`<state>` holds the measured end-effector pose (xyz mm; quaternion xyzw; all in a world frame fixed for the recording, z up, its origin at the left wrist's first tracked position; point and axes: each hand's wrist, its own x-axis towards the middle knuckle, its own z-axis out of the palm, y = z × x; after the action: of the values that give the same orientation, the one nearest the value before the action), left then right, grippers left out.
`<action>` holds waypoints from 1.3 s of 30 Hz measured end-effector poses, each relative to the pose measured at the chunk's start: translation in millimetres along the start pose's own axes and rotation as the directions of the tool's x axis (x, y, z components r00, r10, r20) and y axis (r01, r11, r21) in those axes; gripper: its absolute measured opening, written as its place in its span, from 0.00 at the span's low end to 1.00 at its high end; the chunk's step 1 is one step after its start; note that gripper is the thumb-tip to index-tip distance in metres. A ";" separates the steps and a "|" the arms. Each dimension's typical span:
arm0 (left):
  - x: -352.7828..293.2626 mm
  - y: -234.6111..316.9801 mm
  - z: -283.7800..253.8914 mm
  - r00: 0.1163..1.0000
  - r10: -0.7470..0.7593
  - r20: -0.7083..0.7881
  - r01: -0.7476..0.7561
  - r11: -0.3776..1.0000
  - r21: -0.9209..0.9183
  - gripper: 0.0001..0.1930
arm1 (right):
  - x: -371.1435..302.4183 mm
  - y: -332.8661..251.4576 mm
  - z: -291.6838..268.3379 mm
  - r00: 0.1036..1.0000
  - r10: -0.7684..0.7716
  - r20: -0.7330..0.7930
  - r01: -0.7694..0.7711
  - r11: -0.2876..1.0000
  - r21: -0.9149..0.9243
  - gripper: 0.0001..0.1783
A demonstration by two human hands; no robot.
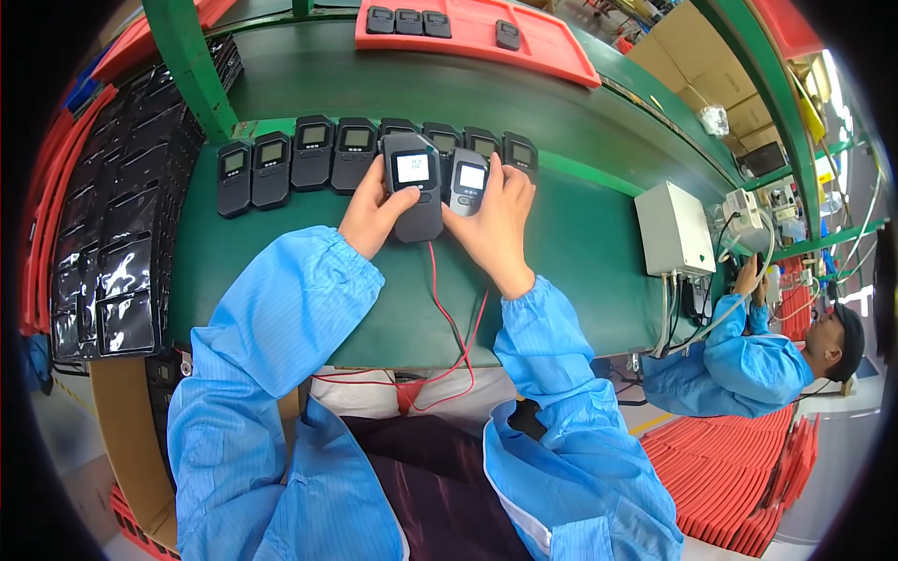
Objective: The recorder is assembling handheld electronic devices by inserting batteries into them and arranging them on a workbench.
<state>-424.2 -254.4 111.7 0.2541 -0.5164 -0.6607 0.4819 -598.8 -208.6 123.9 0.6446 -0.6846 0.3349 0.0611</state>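
Note:
My left hand (372, 213) is closed around a black handheld meter (418, 208) with a lit white screen, the thumb resting by its buttons. Close beside it, my right hand (500, 224) grips a second, greyer meter (465, 199), whose screen is lit too. Red wires (436, 290) run from the lower ends of the meters down over the table's front edge to my lap. Behind my hands stands a row of several similar black meters with dim screens, such as the one (312, 150) left of centre; my hands and the held meters partly hide some of them.
A red tray (552, 56) with several small black devices lies at the far side. Stacked black plastic trays (128, 252) line the left. A white box with cables (672, 229) stands on the green table (599, 280) at right, near a co-worker in blue (739, 369). Red trays (720, 467) are stacked lower right.

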 end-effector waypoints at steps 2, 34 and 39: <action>1.6 0.7 0.9 0.999 0.027 -0.031 -0.026 0.999 0.018 0.27 | -1.1 -2.7 -0.6 0.999 0.011 0.037 -0.011 1.000 -0.003 0.48; -6.5 5.9 7.3 0.998 -0.055 0.020 0.054 0.996 0.068 0.27 | 27.4 36.7 -53.3 0.915 0.391 -0.095 -0.183 0.614 0.768 0.27; -11.3 13.1 12.4 0.993 -0.082 0.086 0.064 0.978 0.198 0.28 | 27.6 105.2 -80.7 0.776 0.588 0.227 -0.311 0.044 0.949 0.23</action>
<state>-425.0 -238.8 126.2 0.2876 -0.5910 -0.6355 0.4052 -728.5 -194.3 160.2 0.2442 -0.4788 0.7521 -0.3814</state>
